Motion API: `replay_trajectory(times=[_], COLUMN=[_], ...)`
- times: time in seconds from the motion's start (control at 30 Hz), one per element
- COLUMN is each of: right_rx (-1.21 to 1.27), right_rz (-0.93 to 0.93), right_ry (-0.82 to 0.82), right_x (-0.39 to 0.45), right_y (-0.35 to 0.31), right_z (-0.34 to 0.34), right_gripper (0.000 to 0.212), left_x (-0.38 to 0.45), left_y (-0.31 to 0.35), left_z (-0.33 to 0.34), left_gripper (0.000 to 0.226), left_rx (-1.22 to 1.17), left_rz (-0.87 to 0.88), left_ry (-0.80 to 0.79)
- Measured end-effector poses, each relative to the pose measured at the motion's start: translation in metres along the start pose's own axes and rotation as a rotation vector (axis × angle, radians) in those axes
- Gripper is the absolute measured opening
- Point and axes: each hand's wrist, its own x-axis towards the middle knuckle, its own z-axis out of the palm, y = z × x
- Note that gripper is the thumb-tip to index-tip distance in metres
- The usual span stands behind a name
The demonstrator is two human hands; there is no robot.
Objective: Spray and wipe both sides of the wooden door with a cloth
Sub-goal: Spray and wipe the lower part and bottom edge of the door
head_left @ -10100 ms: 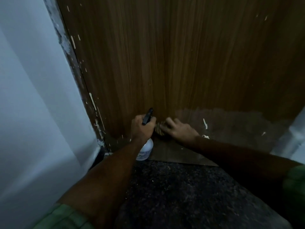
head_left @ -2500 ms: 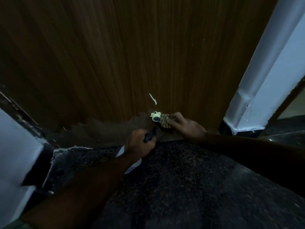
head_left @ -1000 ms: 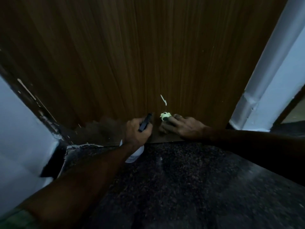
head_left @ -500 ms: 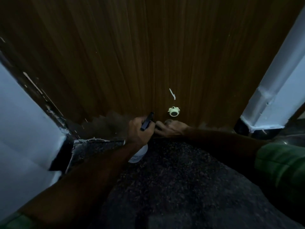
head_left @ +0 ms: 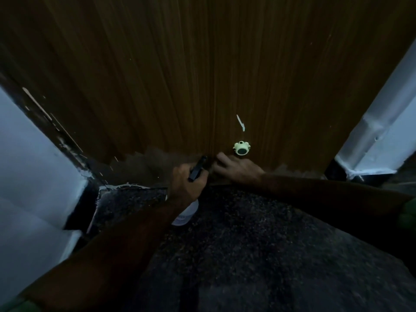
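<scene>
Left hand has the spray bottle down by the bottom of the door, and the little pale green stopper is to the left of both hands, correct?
Not quite. In the head view the stopper sits on the door just above the right hand, right of the left hand. The left hand does hold the spray bottle.

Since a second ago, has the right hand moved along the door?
Yes. The right hand dropped from beside the pale knob to below it, near the door's bottom edge.

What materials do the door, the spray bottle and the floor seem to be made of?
Door: wood or wood-look veneer, brown with vertical grain; duller and worn along the bottom.
Spray bottle: probably plastic, with a pale translucent body and a black nozzle, gripped by the left hand.
Floor: dark speckled stone, perhaps granite.
</scene>
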Motion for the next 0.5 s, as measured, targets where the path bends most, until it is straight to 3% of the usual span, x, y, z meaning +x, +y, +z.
replay_trajectory(times=[0.07, 0.13, 0.23, 0.3, 0.4, 0.5], right_rx=[0.115, 0.139, -0.024, 0.017, 0.226, 0.257], right_rz=[0.118, 0.139, 0.036, 0.108, 0.238, 0.167], right_ry=[0.189, 0.253, -0.005, -0.199, 0.042, 0.310], right_x=[0.010, 0.020, 0.028, 0.035, 0.057, 0.078], right_y=[-0.005, -0.012, -0.018, -0.031, -0.056, -0.060], right_z=[-0.007, 0.000, 0.026, 0.024, 0.001, -0.028], right_gripper=[0.043, 0.043, 0.048, 0.043, 0.042, 0.040], left_x=[-0.004, -0.010, -0.025, -0.037, -0.048, -0.052], left_y=[-0.004, -0.006, -0.005, -0.006, -0.014, -0.031], left_z=[-0.003, -0.013, -0.037, -0.057, -0.081, -0.093], left_gripper=[0.049, 0.053, 0.058, 0.056, 0.051, 0.045], left_rx=[0.020, 0.050, 0.084, 0.087, 0.135, 0.091], left_rz=[-0.004, -0.023, -0.029, -0.039, -0.034, -0.054], left_ry=[-0.009, -0.020, -0.031, -0.038, -0.092, -0.121])
